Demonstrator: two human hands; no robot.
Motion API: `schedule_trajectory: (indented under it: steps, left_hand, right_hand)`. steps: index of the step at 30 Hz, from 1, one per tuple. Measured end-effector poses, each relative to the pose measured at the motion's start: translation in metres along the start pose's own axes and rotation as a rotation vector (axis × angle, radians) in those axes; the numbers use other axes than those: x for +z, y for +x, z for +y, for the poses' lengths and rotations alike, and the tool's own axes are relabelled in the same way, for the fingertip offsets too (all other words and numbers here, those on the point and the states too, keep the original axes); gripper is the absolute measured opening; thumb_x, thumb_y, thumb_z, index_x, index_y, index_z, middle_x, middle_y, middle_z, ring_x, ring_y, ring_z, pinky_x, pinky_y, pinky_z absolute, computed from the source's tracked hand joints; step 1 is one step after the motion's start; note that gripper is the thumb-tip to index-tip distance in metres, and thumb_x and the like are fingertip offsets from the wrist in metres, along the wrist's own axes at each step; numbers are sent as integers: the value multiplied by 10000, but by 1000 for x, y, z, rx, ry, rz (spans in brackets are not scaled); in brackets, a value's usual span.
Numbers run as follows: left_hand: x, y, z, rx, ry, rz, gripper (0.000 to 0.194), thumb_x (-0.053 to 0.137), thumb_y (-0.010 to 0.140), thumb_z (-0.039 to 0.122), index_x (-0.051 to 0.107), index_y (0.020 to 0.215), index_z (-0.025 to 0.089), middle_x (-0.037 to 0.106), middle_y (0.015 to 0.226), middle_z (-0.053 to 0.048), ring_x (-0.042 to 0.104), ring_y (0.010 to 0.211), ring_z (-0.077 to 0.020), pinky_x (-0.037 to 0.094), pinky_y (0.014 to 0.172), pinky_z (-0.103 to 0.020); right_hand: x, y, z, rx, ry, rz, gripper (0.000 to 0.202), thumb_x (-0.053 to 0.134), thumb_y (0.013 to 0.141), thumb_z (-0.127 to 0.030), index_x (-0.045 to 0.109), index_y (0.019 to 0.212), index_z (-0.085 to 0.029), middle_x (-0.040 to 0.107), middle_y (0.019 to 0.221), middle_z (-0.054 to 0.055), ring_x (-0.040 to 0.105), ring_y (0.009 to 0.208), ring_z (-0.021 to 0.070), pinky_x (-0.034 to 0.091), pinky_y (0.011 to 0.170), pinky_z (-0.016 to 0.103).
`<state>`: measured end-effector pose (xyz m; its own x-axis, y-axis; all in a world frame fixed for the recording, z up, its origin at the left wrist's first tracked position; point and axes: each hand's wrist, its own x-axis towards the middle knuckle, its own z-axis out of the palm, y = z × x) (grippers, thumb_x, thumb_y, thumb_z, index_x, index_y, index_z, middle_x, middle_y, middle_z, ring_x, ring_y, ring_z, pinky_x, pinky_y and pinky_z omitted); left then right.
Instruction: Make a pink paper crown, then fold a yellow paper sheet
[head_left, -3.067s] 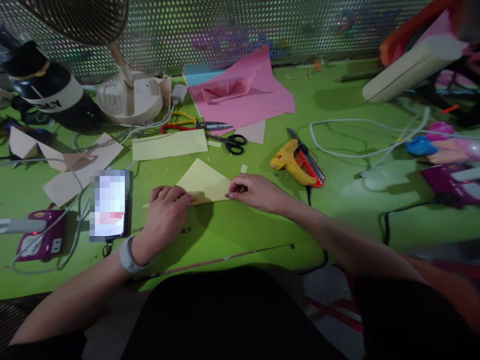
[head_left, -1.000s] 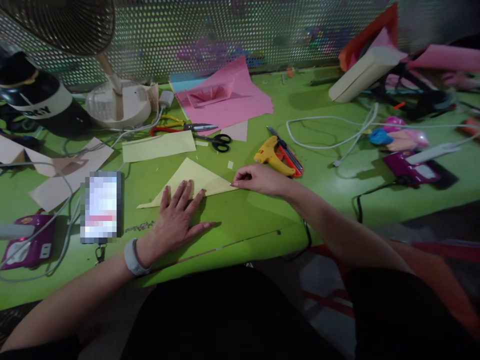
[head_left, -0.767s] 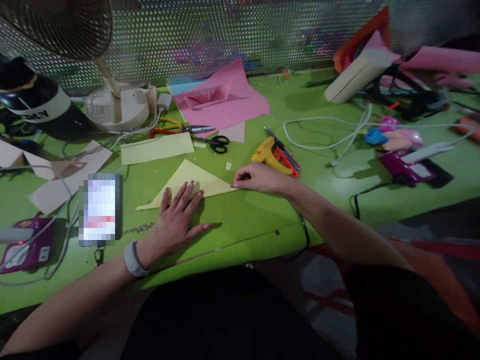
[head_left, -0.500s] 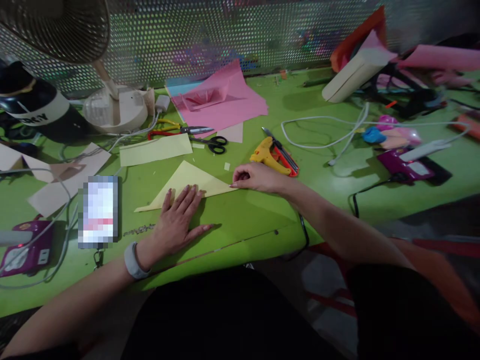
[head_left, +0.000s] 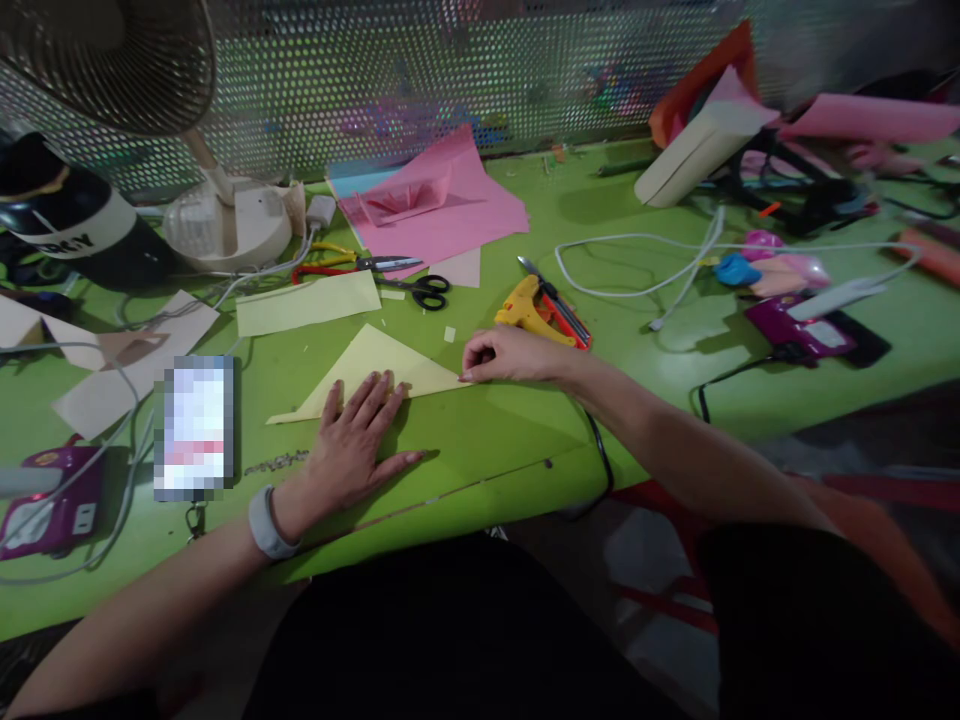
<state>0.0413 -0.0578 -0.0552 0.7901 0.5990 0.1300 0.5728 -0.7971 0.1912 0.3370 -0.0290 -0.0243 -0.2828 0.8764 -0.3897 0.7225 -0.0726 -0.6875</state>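
A sheet of pale yellow paper (head_left: 371,355), folded into a triangle, lies on the green table (head_left: 480,450). My left hand (head_left: 356,430) rests flat with spread fingers on its lower edge, thumb out on the tabletop. At the paper's right corner, my right hand (head_left: 510,355) is closed, thumb and fingertips pinching the tip. Just behind that hand lies a yellow glue gun (head_left: 527,308) beside a red-handled tool. Black-handled scissors (head_left: 429,291) and a pale yellow strip of paper (head_left: 307,303) sit farther back.
A phone (head_left: 196,425) lies left of my left hand. Pink paper (head_left: 450,205) is at the back, with a fan (head_left: 225,220) and a dark bottle (head_left: 82,220) to its left. White cable (head_left: 615,293) loops across the right side, near a purple power box (head_left: 799,328).
The view has shifted very slightly. Both hands stay in nearly the same place on the folded paper, and nothing has been taken up or let go.
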Motion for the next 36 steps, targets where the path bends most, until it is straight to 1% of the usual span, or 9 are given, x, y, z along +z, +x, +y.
schedule_trajectory:
  steps: [5,9,13,16,20,23,28,32,36]
  left_hand:
    - [1,-1,0,-5,7,4,845,412,947,654,60,1599,250,265,1631,-131,259,1497,-332,93,1226,-566]
    - [2,2,2,-37,34,-29,799,337,953,684,177,1584,221,299,1619,-131,258,1499,-324,110,1223,-574]
    - [2,10,6,-43,31,-53,852,278,939,726,312,1532,114,347,1588,-177,283,1490,-318,173,1224,-540]
    - [3,17,7,-15,22,-55,884,260,939,729,341,1508,57,348,1579,-207,286,1489,-315,204,1224,-508]
    - [6,21,7,-11,53,-30,862,268,933,734,304,1535,117,349,1583,-195,284,1488,-329,204,1213,-539]
    - [8,20,7,-2,73,-30,860,274,932,735,284,1544,130,346,1582,-204,285,1486,-342,214,1202,-555]
    - [9,19,8,6,90,-12,849,288,934,727,270,1550,142,332,1585,-211,265,1493,-347,197,1202,-561]
    - [10,19,9,4,96,-7,824,312,930,725,287,1548,181,327,1589,-203,282,1485,-355,197,1198,-566]
    - [11,18,9,3,93,10,825,317,935,716,260,1559,179,318,1594,-200,269,1491,-347,182,1202,-561]
  right_hand:
    - [0,0,-1,-2,6,-10,127,694,738,-311,704,742,-185,676,782,35,563,717,165,409,649,295]
    - [0,0,0,-1,-1,-34,165,693,738,-344,707,754,-181,670,785,37,556,722,168,402,659,302]
    - [-1,1,0,1,4,-29,171,690,732,-348,699,753,-179,675,792,37,563,732,170,407,670,303]
    - [0,1,0,10,30,-21,176,705,716,-355,690,743,-182,678,768,26,573,726,167,411,669,298]
    - [1,1,-1,38,85,-24,186,716,703,-354,684,745,-175,676,730,22,580,699,162,410,648,292]
    - [2,1,-1,54,106,19,189,726,696,-334,693,781,-169,696,769,33,595,715,163,431,663,293]
    - [4,1,-2,58,45,29,172,716,732,-332,717,780,-167,714,764,37,609,728,170,441,680,302]
    - [3,0,-5,74,23,30,135,721,735,-301,722,765,-169,714,745,29,603,714,163,434,671,294]
    - [2,-1,-5,73,4,27,134,723,738,-304,727,767,-172,720,751,29,611,721,166,436,682,295]
